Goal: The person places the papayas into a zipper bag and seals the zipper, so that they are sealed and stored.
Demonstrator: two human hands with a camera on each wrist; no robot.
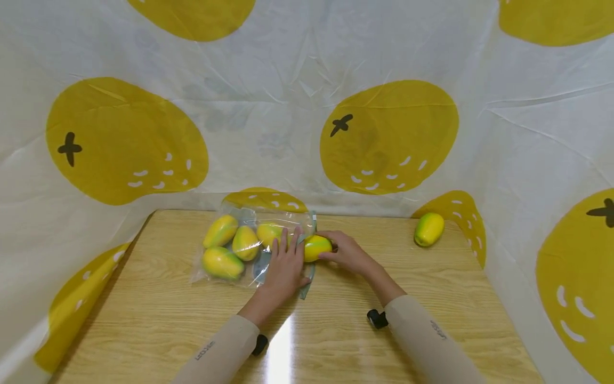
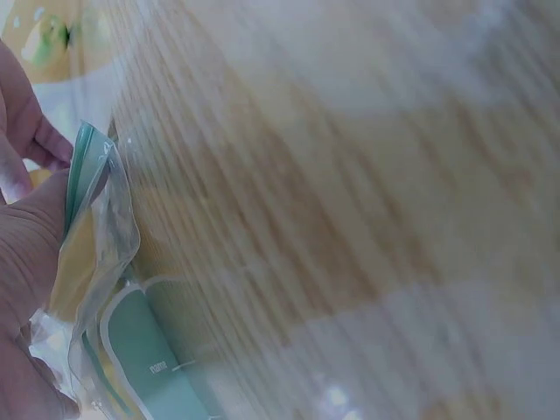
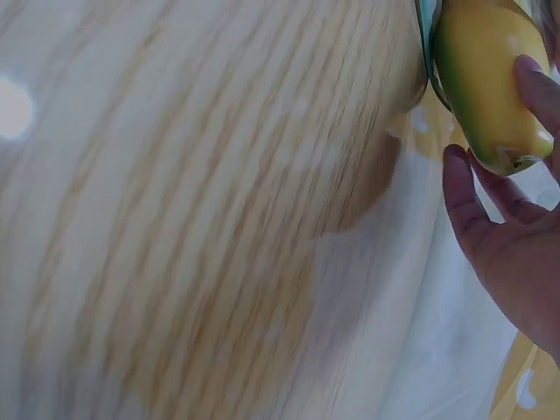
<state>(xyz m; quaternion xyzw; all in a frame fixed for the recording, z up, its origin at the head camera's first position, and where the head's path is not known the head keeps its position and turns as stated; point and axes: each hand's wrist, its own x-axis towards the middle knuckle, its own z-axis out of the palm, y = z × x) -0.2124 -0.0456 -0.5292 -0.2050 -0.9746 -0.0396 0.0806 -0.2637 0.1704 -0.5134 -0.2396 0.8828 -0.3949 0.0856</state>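
A clear zip bag [image 1: 254,210] with a green strip at its mouth lies on its side, holding several yellow-green papayas [image 1: 223,263]. My left hand [image 1: 283,269] lies over the mouth end, fingers stretched across the top layer; in the left wrist view its thumb is tucked behind the green zip strip [image 2: 83,175]. At the mouth, my right hand [image 1: 347,253] grips one more papaya [image 1: 317,248] by its outer end. In the right wrist view, thumb and fingers surround that end of the papaya [image 3: 486,79], while its far end lies against the bag's green edge.
Another papaya [image 1: 429,229] sits alone near the back right of the wooden table [image 1: 384,341]. A white cloth [image 1: 264,133] with big yellow fruit prints hangs behind the table and along both sides.
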